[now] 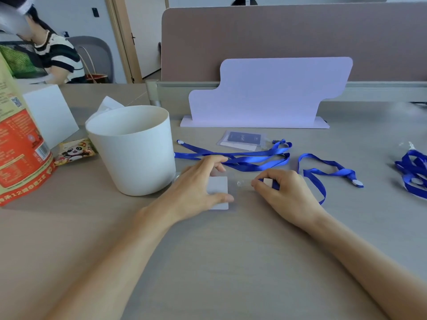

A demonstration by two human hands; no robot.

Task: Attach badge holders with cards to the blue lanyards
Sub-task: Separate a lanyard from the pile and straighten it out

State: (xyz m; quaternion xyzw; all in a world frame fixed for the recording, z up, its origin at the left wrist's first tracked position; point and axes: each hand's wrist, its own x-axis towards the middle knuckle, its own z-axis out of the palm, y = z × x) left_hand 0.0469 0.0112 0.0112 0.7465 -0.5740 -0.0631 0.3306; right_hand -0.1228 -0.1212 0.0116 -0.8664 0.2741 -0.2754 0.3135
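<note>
A clear badge holder with a white card (pixel 218 191) lies flat on the grey table (pixel 231 250). My left hand (pixel 198 185) grips it between thumb and fingers. My right hand (pixel 284 192) pinches the white clip end of a blue lanyard (pixel 323 174), right beside the holder's slot. That lanyard loops off to the right to a white connector. Behind my hands another blue lanyard (pixel 242 155) lies stretched out, joined to a badge holder with a dark card (pixel 242 139).
A white bucket (pixel 134 148) stands just left of my left hand. Further left are a red and green package (pixel 18 139), a snack packet (pixel 75 152) and a white box. A white sign stand (pixel 265 93) is at the back. More blue lanyards (pixel 413 172) lie far right.
</note>
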